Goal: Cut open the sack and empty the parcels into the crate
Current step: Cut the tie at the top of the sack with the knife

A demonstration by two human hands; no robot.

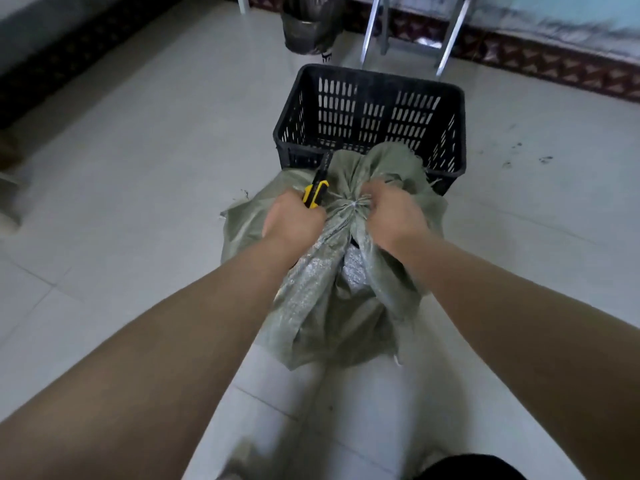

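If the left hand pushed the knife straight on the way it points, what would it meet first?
Probably the crate's near wall. The left hand holds the knife pointing up and away beside the sack's tied neck; the blade tip already lies over that wall, though depth is unclear.

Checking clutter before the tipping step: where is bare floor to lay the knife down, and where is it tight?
Bare tiled floor lies left of the sack, and more lies right of the crate and sack. It is crowded at the tied neck, where the left hand with the knife and the right hand meet, against the crate's near wall.
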